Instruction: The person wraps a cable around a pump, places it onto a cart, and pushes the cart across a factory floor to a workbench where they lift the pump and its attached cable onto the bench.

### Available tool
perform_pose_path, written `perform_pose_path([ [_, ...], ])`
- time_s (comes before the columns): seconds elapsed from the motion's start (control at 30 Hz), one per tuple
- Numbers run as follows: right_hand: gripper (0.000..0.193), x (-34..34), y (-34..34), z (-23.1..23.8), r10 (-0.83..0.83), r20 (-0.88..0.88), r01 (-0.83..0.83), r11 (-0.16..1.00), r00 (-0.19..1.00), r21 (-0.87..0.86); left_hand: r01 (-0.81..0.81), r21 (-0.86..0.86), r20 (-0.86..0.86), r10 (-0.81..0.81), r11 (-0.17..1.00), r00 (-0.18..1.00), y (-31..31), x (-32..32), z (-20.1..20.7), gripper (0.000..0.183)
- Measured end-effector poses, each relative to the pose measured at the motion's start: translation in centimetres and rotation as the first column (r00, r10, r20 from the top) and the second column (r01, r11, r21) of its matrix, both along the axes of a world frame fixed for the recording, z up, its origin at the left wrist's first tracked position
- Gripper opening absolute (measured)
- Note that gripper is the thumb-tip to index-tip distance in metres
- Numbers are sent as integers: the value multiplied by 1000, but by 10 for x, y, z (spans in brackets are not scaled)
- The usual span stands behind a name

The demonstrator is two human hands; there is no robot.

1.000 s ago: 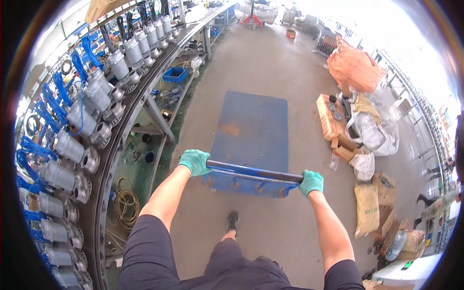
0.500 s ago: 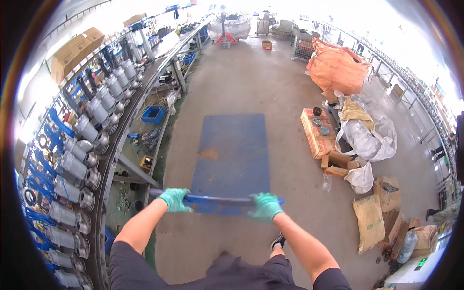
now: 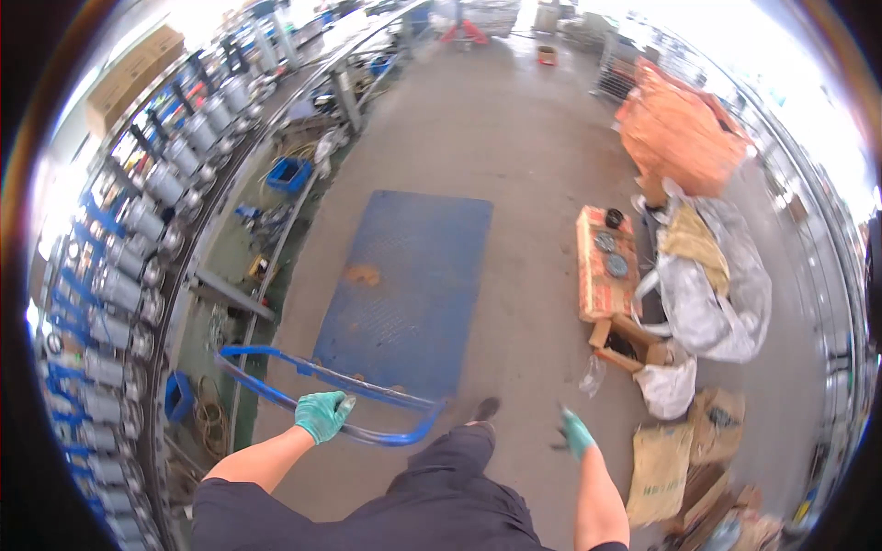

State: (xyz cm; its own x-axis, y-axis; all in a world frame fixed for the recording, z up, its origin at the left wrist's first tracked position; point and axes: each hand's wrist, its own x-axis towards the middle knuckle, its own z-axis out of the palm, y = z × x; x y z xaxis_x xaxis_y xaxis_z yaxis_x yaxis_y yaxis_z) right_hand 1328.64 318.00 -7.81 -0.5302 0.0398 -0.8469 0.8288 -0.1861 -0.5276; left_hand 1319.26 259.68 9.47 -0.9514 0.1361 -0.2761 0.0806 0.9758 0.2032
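A flat blue platform trolley (image 3: 418,275) stands on the floor in front of me, its worn deck marked by a rusty patch. Its looped blue tube handle (image 3: 262,387) rises at the near end and slants across the view. Around the middle of this handle my left hand (image 3: 323,415), in a green glove, is closed. My right hand (image 3: 578,433), gloved alike, hangs free over the floor to the right of the handle. Its fingers look apart and slightly blurred, with nothing seen in them.
Along the left runs a workbench with several grey metal pump-like units (image 3: 119,289). To the right are an orange carton (image 3: 595,262), an open box (image 3: 634,340), a white bulk bag (image 3: 735,308), a tan sack (image 3: 660,468) and a large orange bag (image 3: 680,138).
My right hand has let go of the handle and swung out to the right. My left hand keeps its hold. Trolley and handle now appear turned at an angle, and my view has shifted.
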Motion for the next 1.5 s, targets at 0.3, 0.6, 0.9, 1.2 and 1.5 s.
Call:
perform_pose_path([
  [0.3,79,-87,179,-41,93,407,-222,934,909,281,-80,-188,248,126,979,961,7,-17,25,39],
  [0.6,69,-402,224,-25,376,151,-406,856,914,321,-776,-88,451,719,625,528,98,-143,-81,71],
  [0.9,61,-609,319,-38,471,117,-482,814,874,325,-616,438,560,337,655,756,352,-431,-194,70],
  [1.2,42,-920,438,-127,823,-157,-576,504,546,644,-965,137,662,703,225,258,372,-521,-278,65],
  [1.5,50,-1195,314,-61,613,-191,-541,777,767,323,-994,-31,817,575,106,36,441,-637,-286,59],
])
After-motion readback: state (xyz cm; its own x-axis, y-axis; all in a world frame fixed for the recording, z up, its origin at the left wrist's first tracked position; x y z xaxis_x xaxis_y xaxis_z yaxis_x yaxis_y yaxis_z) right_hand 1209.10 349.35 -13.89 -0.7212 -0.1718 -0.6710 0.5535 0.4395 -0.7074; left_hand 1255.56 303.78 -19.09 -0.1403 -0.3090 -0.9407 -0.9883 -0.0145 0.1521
